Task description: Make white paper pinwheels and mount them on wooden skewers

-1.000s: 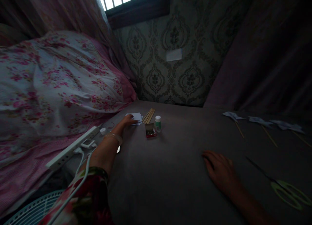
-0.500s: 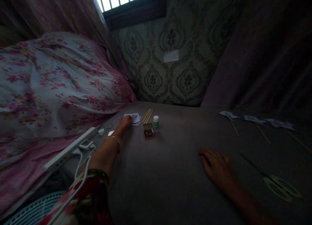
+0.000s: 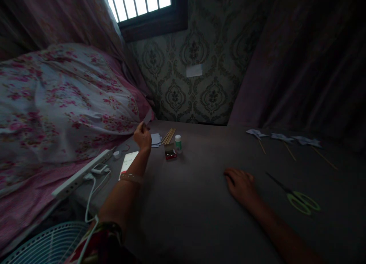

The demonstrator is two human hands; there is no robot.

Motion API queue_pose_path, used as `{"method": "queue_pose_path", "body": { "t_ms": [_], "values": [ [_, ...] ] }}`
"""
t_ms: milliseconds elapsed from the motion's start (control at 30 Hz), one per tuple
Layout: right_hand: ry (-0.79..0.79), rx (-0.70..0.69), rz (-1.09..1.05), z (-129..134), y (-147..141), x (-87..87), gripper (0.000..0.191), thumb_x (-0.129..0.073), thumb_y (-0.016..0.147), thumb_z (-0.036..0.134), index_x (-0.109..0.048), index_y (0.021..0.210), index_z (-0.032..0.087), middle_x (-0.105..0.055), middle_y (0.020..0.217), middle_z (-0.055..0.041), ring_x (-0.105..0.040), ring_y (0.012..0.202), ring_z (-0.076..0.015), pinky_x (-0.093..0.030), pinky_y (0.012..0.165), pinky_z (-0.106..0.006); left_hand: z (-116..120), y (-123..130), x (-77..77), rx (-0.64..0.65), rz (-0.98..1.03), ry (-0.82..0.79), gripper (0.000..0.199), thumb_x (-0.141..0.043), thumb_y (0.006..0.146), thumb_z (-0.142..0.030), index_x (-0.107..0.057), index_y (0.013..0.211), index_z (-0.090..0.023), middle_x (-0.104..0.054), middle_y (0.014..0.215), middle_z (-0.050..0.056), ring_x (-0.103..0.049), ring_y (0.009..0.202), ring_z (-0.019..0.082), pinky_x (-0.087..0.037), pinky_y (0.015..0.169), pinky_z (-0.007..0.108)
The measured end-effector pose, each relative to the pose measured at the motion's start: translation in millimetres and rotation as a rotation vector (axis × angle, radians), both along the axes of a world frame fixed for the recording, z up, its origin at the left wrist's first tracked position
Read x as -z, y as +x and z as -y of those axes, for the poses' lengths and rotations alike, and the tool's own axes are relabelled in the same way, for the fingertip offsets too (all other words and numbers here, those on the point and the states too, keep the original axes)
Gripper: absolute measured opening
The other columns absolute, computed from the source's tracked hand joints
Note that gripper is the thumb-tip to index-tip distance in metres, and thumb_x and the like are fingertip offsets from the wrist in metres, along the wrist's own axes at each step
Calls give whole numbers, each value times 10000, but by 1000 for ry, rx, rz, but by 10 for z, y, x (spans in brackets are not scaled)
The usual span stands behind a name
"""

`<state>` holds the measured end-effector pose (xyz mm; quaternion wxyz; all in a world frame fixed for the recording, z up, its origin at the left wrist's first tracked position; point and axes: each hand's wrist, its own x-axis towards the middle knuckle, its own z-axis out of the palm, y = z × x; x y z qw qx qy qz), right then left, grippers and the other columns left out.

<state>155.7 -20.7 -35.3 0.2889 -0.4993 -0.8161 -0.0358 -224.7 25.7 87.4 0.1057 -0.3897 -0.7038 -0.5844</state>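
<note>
My left hand [image 3: 142, 136] is closed on a sheet of paper [image 3: 147, 117], raised above the table beside a stack of white paper [image 3: 156, 140]. Right of the stack lie thin wooden sticks [image 3: 169, 136]. A small open red box [image 3: 170, 154] with tiny pieces in it stands by a white-capped green bottle [image 3: 178, 143]. My right hand [image 3: 239, 181] rests on the table with nothing visible in it, fingers loosely curved. Green-handled scissors [image 3: 297, 197] lie to its right. Three folded paper shapes on sticks, one of them a pinwheel-like piece [image 3: 256, 133], lie at the back right.
A lit phone [image 3: 127, 164] lies under my left forearm, near a white power strip [image 3: 82, 173] with cables and a small white cap [image 3: 116, 154]. Floral bedding [image 3: 65, 88] borders the left side. A blue fan grille [image 3: 51, 241] is at the lower left.
My left hand has lifted off the paper stack, up and to the left, with a sheet in it. The phone is now more exposed. The whole view has shifted slightly.
</note>
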Motion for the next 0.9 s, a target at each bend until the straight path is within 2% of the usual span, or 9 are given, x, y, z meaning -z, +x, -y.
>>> {"method": "queue_pose_path", "body": {
  "t_ms": [133,233,333,433,567,633,700,900],
  "values": [
    [-28,6,7,12,-18,-36,292,-364,887,193,-649,952,196,-697,1056,-91,-623,960,-234,-361,866,-426,88,311,-68,169,29,167,311,-439,855,-318,-687,948,-155,-711,927,69,-634,922,206,-455,823,280],
    [-34,6,-2,25,-28,-63,281,-376,884,176,-646,958,196,-694,1055,-90,-621,967,-226,-355,873,-413,123,572,-34,311,107,253,296,-492,826,-327,-687,983,-168,-712,964,76,-643,950,212,-473,828,294],
    [-39,8,-12,31,-32,-77,277,-387,877,166,-649,957,209,-692,1054,-87,-615,972,-219,-349,876,-399,178,885,59,469,256,209,393,-526,775,-277,-656,1128,-164,-700,1016,84,-643,942,213,-495,792,302],
    [-60,4,-18,30,-28,-85,279,-395,873,166,-654,965,211,-687,1069,-88,-609,986,-214,-343,881,-393,277,1203,148,590,334,117,487,-528,730,-239,-635,1198,-157,-700,963,71,-639,876,213,-507,742,312],
    [-102,-6,-43,37,-17,-113,279,-405,874,177,-656,991,204,-683,1089,-101,-597,1003,-217,-326,895,-395,387,1527,193,737,299,99,420,-483,775,-273,-685,1125,-159,-699,1077,77,-604,1024,239,-474,880,356],
    [-132,-13,-53,47,-16,-136,274,-417,872,175,-656,1002,201,-682,1100,-104,-594,1021,-223,-315,912,-405,391,1640,204,777,315,96,395,-461,831,-328,-698,1096,-155,-681,1154,85,-577,1104,242,-433,955,369],
    [-163,-9,-67,55,-17,-160,265,-433,867,165,-660,1000,199,-681,1115,-103,-592,1044,-229,-308,930,-415,363,1732,232,787,347,76,386,-479,855,-374,-701,1088,-162,-683,1158,84,-582,1108,235,-425,966,362],
    [-249,-1,-216,-2,-3,-234,243,-484,845,171,-681,983,209,-695,1105,-82,-606,1064,-226,-345,961,-415,242,1994,458,879,552,79,296,-654,746,-306,-725,998,-169,-726,976,66,-643,909,191,-485,797,277]
  ]
}}
